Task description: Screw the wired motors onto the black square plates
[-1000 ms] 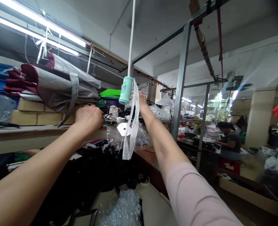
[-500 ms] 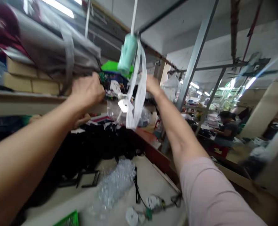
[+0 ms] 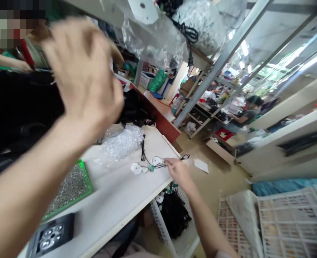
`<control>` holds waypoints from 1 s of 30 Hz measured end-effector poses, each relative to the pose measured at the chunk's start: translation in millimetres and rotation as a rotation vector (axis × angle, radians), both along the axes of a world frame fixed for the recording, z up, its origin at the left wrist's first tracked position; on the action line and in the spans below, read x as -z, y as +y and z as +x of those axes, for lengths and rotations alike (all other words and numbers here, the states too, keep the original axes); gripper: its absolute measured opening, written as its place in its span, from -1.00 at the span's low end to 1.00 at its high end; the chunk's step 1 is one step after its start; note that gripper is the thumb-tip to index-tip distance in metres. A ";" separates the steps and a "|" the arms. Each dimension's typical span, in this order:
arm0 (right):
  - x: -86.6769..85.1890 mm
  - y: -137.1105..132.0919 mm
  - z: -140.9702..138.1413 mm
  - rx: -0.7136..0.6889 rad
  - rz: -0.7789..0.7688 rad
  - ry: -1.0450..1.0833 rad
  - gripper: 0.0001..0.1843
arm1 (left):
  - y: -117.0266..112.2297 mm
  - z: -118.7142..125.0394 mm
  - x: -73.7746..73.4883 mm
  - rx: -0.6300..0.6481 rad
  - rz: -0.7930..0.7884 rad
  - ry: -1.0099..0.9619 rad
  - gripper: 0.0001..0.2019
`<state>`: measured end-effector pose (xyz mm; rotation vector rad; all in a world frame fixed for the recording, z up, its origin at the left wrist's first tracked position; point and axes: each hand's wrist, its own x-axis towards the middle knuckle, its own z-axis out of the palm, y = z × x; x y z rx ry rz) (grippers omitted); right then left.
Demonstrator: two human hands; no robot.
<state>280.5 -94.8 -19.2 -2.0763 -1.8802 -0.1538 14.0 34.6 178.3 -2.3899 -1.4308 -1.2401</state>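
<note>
The fingers of the left hand (image 3: 87, 79), raised above the table (image 3: 120, 193), are motion-blurred; from where I stand I cannot tell whether they are apart or closed. Below that arm, a black case (image 3: 51, 234) with bright round cups lies at the table edge. Next is a green tray (image 3: 88, 178) of small metal parts, then a clear plastic bag (image 3: 123, 143). The wired assembly, with white discs and a green part (image 3: 151, 167), lies flat on the table near its right edge. At its cable end, the fingertips of the right hand (image 3: 179, 172) are close together; contact is likely, but a firm grip cannot be confirmed. Below stands a white crate (image 3: 159, 216) of black leads.

Caution: a sideways tug could drag the assembly over the edge, because it lies close to it. A pull on the lead alone could strain the wire joints. A low sweep of the left forearm could tip the tray.

Compared with 0.5 s ago, the right hand has dropped from shelf height to the table, and the view has tilted down; the hanging green cylinder is out of sight.
</note>
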 end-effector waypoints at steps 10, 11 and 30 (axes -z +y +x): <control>113.4 19.1 -21.6 -0.129 -0.238 0.034 -0.70 | -19.1 69.4 260.9 0.478 -0.635 0.606 -0.57; 114.0 15.4 -21.6 -0.150 -0.250 0.040 -0.71 | -17.8 69.0 272.8 0.499 -0.651 0.601 -0.57; 45.1 -7.8 11.6 -0.087 0.036 0.108 -0.64 | -59.3 31.9 244.1 0.953 -1.415 -0.238 -0.57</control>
